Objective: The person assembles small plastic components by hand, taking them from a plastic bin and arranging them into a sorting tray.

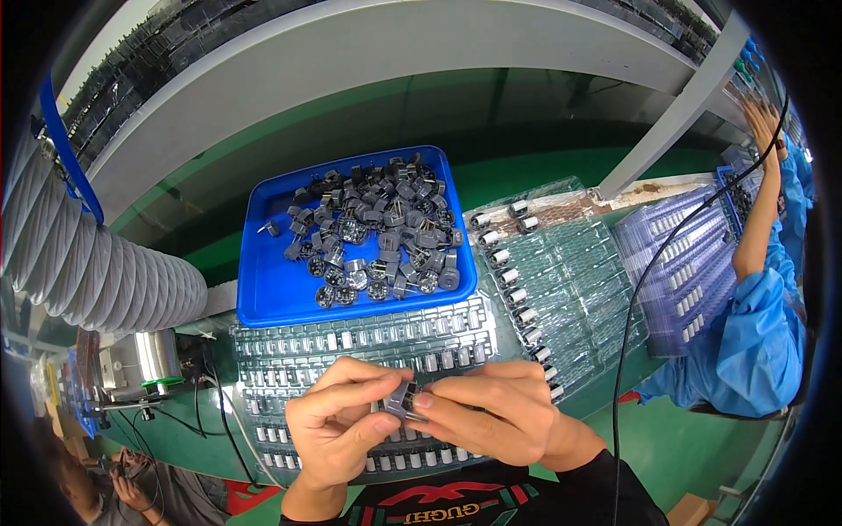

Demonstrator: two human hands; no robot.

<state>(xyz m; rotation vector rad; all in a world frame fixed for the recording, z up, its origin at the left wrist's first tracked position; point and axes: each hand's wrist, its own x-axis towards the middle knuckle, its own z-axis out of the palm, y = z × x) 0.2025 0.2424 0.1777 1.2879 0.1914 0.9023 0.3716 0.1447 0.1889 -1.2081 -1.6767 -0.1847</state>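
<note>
Dark grey part [398, 400] held between left hand [338, 419] and right hand [502, 414]

In the head view, the dark grey part is held up at the lower centre, over the near edge of a clear tray [298, 358]. The part is pinched by the left grip between thumb and fingers; its other side is met by the narrow right grip, with the thumb pressed near it. Which fingers bear on its underside cannot be told.

Rows of pale cylindrical parts [344, 339] are carried by the clear tray. Just beyond it, a blue tray [259, 285] is heaped with dark parts [403, 208], some with metal pins exposed. To the right, a second clear tray [579, 294] is lined along its left side with similar cylinders, and a stack of purplish trays [645, 285] is set further out. The green worktop [167, 443] is crossed at left by thin cables, near a silvery spool [158, 358] and a ribbed grey duct [96, 254]. The right side is crossed by a black cable [624, 351]. A co-worker's blue sleeve [745, 337] is seen at far right; another person's hand [130, 493] is glimpsed at lower left.
</note>
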